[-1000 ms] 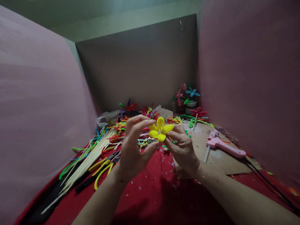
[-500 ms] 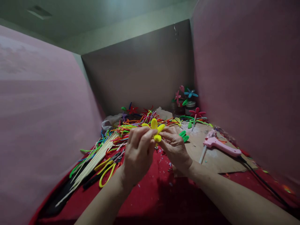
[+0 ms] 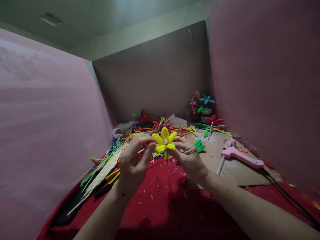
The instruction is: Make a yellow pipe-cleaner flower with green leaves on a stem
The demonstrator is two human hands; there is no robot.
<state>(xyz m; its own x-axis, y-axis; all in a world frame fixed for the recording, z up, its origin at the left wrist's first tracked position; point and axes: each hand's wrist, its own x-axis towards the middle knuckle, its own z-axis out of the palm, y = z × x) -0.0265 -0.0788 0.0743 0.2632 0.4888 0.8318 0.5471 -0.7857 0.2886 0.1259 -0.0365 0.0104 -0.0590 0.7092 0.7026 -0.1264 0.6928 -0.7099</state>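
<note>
A yellow pipe-cleaner flower (image 3: 165, 140) with a pale centre is held up over the red cloth, its petals spread and a thin dark stem pointing down. My left hand (image 3: 136, 160) pinches the tip of a left petal between thumb and finger. On the other side, my right hand (image 3: 188, 158) grips the flower near its base, with some of its fingers hidden behind the petals. Just right of that hand, a green pipe-cleaner leaf piece (image 3: 199, 146) rests on the cardboard (image 3: 240, 176).
A pink glue gun (image 3: 241, 157) with a black cord lies on the cardboard. Wooden sticks (image 3: 100, 175) and yellow-handled pliers (image 3: 112, 175) are at left. Colourful pipe cleaners (image 3: 160, 125) pile up behind. Finished flowers (image 3: 207, 99) stand by a jar at the back right. Scraps dot the red cloth (image 3: 155, 206).
The flower has turned so its open face and pale centre show. My left hand has shifted left to a petal's tip. The whole view has moved slightly.
</note>
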